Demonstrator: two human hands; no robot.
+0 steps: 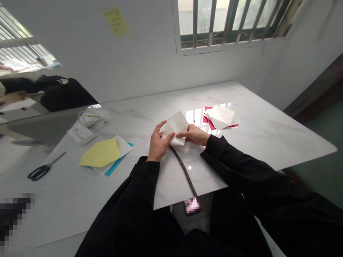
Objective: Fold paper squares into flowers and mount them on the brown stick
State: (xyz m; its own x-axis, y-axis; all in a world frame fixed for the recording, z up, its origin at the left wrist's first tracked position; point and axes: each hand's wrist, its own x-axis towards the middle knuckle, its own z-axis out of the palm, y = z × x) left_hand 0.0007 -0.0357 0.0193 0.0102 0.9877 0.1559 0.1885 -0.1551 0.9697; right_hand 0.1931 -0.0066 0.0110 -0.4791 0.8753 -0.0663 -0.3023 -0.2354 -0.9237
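Observation:
A piece of cream paper (178,122) with creases is held up over the middle of the table. My left hand (158,143) grips its lower left side, the thumb on top and the fingers partly behind it. At the lower right of the paper, my right hand (194,134) pinches it between thumb and fingers. Both thumbs lie close together near its lower edge. Under the hands a thin brown stick-like strip (183,167) runs down past the table's front edge.
Yellow, white and blue papers (103,152) lie left, beside black scissors (44,170). Behind them is a white power strip (81,134) with a coiled cable. Cream and red papers (221,117) rest at the right. A marble-patterned table (257,142) meets the wall.

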